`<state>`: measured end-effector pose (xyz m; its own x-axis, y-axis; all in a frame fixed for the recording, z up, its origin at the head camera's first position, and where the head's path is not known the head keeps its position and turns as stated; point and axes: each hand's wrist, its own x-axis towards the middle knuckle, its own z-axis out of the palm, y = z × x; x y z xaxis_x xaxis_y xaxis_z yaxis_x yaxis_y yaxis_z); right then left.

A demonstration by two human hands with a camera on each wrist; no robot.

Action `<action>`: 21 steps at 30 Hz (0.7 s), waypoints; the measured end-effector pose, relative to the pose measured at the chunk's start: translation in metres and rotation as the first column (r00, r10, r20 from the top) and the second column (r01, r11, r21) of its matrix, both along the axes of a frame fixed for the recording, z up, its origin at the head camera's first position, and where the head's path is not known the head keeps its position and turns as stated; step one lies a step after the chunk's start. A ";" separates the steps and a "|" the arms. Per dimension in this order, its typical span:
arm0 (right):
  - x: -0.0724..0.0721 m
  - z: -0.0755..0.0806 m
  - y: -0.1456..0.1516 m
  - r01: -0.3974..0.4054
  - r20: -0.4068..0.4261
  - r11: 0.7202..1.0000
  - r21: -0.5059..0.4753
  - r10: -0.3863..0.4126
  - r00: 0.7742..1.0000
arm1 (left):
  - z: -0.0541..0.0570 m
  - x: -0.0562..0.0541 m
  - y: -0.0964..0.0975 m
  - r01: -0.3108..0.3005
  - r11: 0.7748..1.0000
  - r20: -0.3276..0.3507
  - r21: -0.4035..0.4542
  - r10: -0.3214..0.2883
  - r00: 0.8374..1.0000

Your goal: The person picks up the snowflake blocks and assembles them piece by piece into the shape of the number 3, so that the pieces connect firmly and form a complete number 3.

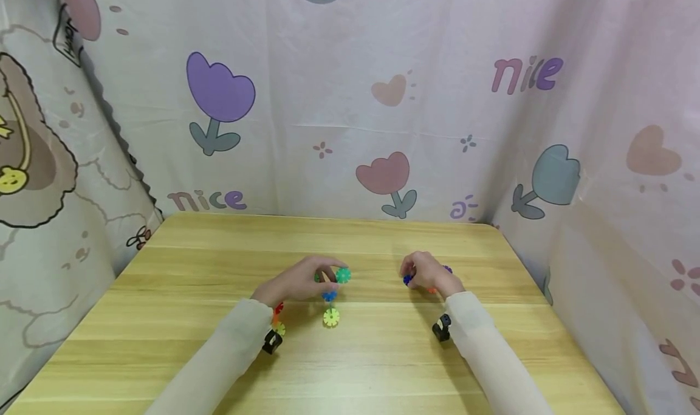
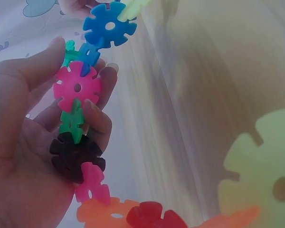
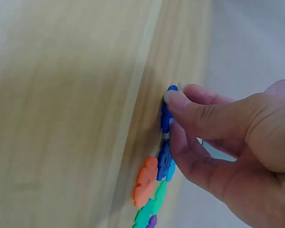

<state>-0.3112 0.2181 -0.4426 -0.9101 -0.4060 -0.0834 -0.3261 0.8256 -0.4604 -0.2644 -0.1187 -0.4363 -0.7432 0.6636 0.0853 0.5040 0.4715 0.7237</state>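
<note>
The work appears to be at the step of picking a further piece for a chain of notched plastic discs [image 2: 89, 84]. This chain is in the left hand [image 1: 306, 278], whose thumb and fingers are curled round it above the worktop [image 1: 383, 366]; a pale yellow disc [image 1: 330, 318] shows below the blue disc [image 1: 329, 295] there. The right hand [image 1: 426, 270], well apart on the right side, pinches a dark blue disc [image 3: 166, 116] between thumb and finger. Near its fingers are an orange disc [image 3: 146, 183] and some green pieces [image 3: 156, 199]; whether these are linked together, one cannot tell. Next, it seems, the dark blue disc should be carried to the chain, turned crosswise so that slot meets slot, and pushed with a steady force, while the left hand supports the disc which receives it.
</note>
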 end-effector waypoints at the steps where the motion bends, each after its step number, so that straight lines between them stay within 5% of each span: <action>1: 0.000 0.000 0.000 -0.004 0.003 1.000 0.005 0.003 1.000 | 0.000 0.000 0.000 0.001 1.000 0.000 0.000 -0.001 1.000; 12: 0.001 -0.003 0.001 -0.056 0.009 0.998 -0.015 0.056 0.998 | 0.001 0.001 0.000 -0.018 1.000 0.015 -0.018 0.018 1.000; 17: 0.005 0.001 -0.006 -0.050 0.058 0.994 -0.099 0.056 0.997 | 0.001 0.001 0.000 -0.014 1.000 0.019 -0.023 0.015 1.000; 21: 0.008 0.008 -0.016 -0.072 0.018 0.986 -0.151 0.076 0.997 | 0.001 0.000 0.000 -0.020 0.999 0.013 -0.028 0.021 1.000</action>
<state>-0.3029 0.2021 -0.4346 -0.8756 -0.4816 -0.0376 -0.3711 0.7204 -0.5859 -0.2646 -0.1183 -0.4353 -0.7576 0.6502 0.0570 0.4844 0.5017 0.7167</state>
